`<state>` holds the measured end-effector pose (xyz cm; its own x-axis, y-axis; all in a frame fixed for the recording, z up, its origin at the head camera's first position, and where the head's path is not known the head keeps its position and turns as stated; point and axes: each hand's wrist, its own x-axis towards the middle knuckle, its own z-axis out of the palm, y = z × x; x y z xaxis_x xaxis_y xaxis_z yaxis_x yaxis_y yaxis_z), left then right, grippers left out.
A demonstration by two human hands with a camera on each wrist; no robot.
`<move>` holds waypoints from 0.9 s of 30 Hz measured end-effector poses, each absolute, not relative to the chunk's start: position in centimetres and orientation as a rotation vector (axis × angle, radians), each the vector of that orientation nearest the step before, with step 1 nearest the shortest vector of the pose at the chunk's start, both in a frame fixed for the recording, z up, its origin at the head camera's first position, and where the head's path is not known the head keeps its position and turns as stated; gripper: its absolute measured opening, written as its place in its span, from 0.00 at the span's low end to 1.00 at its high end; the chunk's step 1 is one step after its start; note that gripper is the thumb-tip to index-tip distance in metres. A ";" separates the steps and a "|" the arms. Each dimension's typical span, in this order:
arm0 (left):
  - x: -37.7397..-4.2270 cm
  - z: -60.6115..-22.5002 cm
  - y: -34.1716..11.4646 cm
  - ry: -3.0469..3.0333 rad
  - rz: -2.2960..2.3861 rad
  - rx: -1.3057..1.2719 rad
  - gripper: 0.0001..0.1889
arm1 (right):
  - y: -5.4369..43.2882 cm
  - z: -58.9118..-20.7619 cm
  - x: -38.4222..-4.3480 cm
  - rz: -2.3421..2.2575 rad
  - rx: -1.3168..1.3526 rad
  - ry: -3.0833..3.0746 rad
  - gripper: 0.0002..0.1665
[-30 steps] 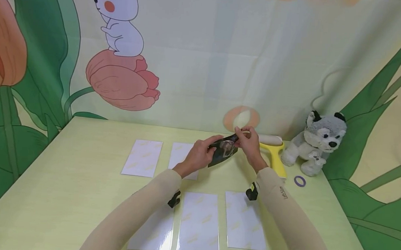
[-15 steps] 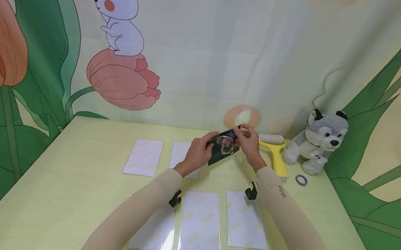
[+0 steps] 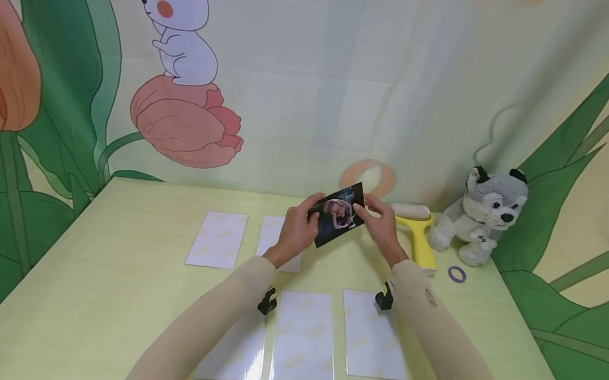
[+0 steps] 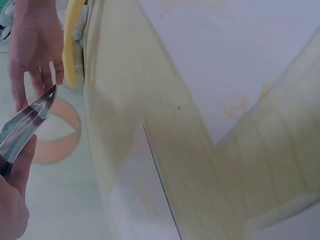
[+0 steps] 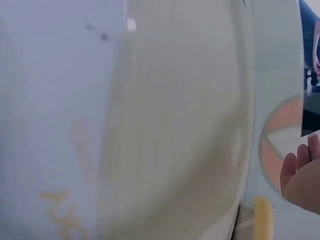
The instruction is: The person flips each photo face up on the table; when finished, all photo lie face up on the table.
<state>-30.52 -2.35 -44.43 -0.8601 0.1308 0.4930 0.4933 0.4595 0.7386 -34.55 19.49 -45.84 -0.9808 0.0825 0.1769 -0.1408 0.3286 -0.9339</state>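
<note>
Both hands hold a dark glossy photo print (image 3: 337,215) above the back of the table, its picture side facing the head camera and its right end tilted up. The left hand (image 3: 297,228) pinches its left end, thumb in front. At the right end, the right hand (image 3: 383,224) has its thumb on the front and its fingers behind. In the left wrist view the photo print (image 4: 27,122) shows nearly edge-on, between the left hand (image 4: 12,205) and the right hand (image 4: 37,55). Part of the photo print (image 5: 311,112) enters the right wrist view above the right hand's fingers (image 5: 302,155).
Several white sheets with faint yellow marks lie on the table, among them a front middle sheet (image 3: 304,337) and a back left sheet (image 3: 217,239). At the right are a yellow-handled roller (image 3: 422,249), a purple ring (image 3: 457,274) and a plush husky (image 3: 487,218). A printed curtain (image 3: 298,99) hangs behind.
The photo print has tilted up and turned its picture towards the head camera. The right hand's grip has shifted from the top corner to the right edge, fingers straighter.
</note>
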 end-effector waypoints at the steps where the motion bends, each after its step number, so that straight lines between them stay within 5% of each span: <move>1: -30.5 -44.4 -2.3 -2.343 -1.379 -0.511 0.23 | 19.5 -45.9 -34.5 1.747 0.054 -2.392 0.31; 15: -30.7 -43.7 -2.1 -2.248 -1.613 -0.274 0.24 | 18.1 -46.6 -34.0 2.466 0.016 -1.952 0.38; 27: -30.6 -44.3 -2.3 -2.245 -1.685 -0.249 0.25 | 17.8 -46.7 -33.6 2.553 -0.032 -1.908 0.41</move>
